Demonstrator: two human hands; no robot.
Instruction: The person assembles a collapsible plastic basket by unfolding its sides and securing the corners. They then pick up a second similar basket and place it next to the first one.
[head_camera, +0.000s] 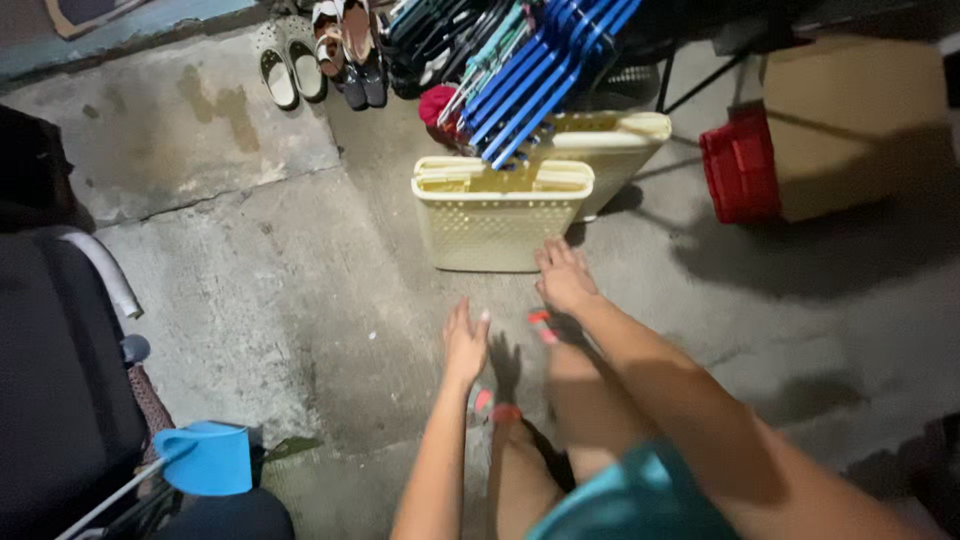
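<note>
My left hand (466, 342) is stretched out over the concrete floor with fingers apart and holds nothing. My right hand (563, 277) reaches further forward, fingers spread and empty, just short of the lower right corner of a cream perforated plastic basket (497, 222). A second cream basket (612, 148) stands behind the first. Blue and teal hangers (540, 75) lean out over both baskets. My bare knees and feet with red-painted toenails (541, 326) show below the hands.
A red crate (740, 177) and a tan cardboard box (855, 120) stand at the right. Sandals and shoes (320, 55) line the back edge. A dark seat (55, 370) and a blue dustpan (207, 458) sit at the left. Cracked concrete floor (280, 280) lies between.
</note>
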